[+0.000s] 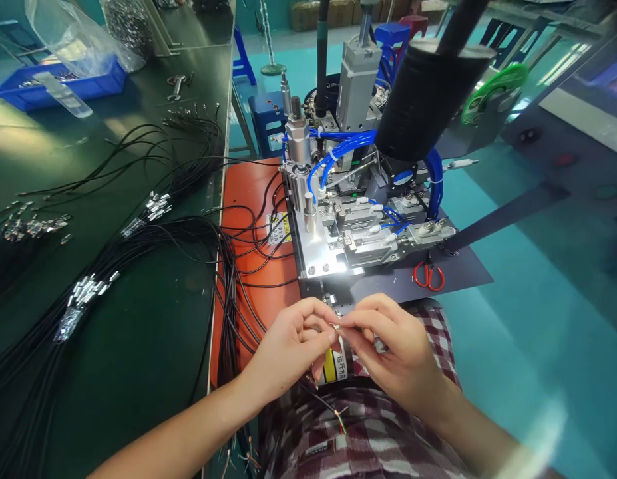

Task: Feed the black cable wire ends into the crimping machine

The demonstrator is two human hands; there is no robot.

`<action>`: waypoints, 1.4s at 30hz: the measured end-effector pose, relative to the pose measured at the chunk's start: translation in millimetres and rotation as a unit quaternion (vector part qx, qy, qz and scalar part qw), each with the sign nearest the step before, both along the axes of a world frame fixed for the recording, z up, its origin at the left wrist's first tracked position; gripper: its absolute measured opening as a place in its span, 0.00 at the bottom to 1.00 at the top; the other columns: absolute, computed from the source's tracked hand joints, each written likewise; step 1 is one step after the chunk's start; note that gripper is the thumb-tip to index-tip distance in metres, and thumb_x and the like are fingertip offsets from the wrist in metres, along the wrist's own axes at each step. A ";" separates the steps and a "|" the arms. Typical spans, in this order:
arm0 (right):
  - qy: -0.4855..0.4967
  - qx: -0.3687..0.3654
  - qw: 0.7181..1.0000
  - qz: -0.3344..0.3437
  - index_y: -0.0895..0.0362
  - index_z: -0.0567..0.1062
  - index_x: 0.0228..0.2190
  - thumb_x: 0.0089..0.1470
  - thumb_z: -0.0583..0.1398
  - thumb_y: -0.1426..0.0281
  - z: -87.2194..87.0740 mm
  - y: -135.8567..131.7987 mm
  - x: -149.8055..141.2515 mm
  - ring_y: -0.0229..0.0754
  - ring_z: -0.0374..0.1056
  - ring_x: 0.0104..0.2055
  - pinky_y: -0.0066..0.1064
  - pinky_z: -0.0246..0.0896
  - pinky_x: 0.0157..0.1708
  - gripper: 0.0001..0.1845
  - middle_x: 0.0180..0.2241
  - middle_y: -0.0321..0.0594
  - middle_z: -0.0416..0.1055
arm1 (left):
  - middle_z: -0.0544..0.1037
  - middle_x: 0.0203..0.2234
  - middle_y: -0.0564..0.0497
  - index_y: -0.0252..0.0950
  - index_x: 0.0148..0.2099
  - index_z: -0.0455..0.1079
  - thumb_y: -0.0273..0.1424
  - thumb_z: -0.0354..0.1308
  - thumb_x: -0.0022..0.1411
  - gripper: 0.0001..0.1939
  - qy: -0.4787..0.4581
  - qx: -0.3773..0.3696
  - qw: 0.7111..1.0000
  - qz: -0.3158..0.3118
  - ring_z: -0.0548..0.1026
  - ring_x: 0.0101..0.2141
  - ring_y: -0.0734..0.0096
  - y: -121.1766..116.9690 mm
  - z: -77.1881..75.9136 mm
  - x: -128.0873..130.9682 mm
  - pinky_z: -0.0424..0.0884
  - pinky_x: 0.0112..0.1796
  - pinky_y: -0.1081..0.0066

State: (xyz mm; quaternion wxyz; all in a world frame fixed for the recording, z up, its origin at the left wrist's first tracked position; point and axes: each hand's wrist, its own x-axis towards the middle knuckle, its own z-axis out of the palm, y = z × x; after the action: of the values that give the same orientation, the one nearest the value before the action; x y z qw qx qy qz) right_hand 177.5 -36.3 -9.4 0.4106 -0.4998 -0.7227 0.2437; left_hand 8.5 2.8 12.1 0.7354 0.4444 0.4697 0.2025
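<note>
My left hand [301,339] and my right hand [391,339] meet at the fingertips over my lap, in front of the machine. Both are closed in a pinch around a small silvery piece [337,326], mostly hidden by the fingers; its kind is too small to tell. Beneath my left hand a black cable [321,398] runs out, ending in bare coloured wires [342,420] above the checkered cloth. A bundle of black cables [229,293] hangs over the table edge to the left of my left hand.
A metal bench machine [333,219] with blue air hoses stands ahead. Red-handled scissors [428,276] lie on its base at the right. Cable bundles with silver connectors [88,293] cover the dark green table [143,359]. A blue tray [101,83] stands at the far left.
</note>
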 end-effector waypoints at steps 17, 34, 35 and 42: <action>0.170 -0.097 0.974 -0.117 0.54 0.70 0.29 0.57 0.57 0.72 -20.0 -10.7 -18.6 0.39 0.64 0.28 0.30 0.60 0.27 0.05 0.28 0.38 0.66 | 0.70 0.14 0.56 0.32 0.39 0.69 0.32 0.60 0.58 0.09 -0.079 -0.043 0.995 0.034 0.60 0.15 0.82 -0.5 -12.5 -3.4 0.51 0.17 0.79; 0.320 -0.370 0.870 -0.064 0.57 0.70 0.28 0.50 0.62 0.60 -9.4 -5.1 -18.7 0.33 0.50 0.19 0.25 0.47 0.18 0.13 0.17 0.28 0.56 | 0.60 0.08 0.61 0.31 0.33 0.72 0.35 0.63 0.55 0.10 -0.004 -0.043 0.996 0.081 0.53 0.13 0.84 -2.8 -13.5 -1.1 0.48 0.18 0.78; 0.311 -0.358 0.878 -0.061 0.57 0.71 0.29 0.50 0.62 0.61 -8.5 -4.8 -16.4 0.33 0.53 0.21 0.26 0.49 0.19 0.12 0.19 0.29 0.58 | 0.60 0.08 0.60 0.31 0.33 0.72 0.35 0.62 0.55 0.11 -0.004 -0.045 0.996 0.077 0.53 0.13 0.84 -2.6 -13.2 -1.6 0.48 0.18 0.78; 0.275 -0.294 0.914 -0.045 0.56 0.70 0.26 0.55 0.59 0.65 -8.0 -1.3 -10.2 0.34 0.55 0.24 0.27 0.52 0.23 0.09 0.25 0.33 0.62 | 0.62 0.10 0.60 0.31 0.32 0.72 0.33 0.62 0.55 0.09 -0.011 -0.035 0.997 0.069 0.55 0.13 0.84 -1.0 -12.3 -3.0 0.49 0.18 0.79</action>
State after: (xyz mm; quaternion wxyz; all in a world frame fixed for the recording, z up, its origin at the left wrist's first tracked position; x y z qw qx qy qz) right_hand 167.3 -37.6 -17.4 0.4380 -0.5429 -0.4539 0.5544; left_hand 5.5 1.8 -0.2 0.7400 0.3823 0.4982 0.2409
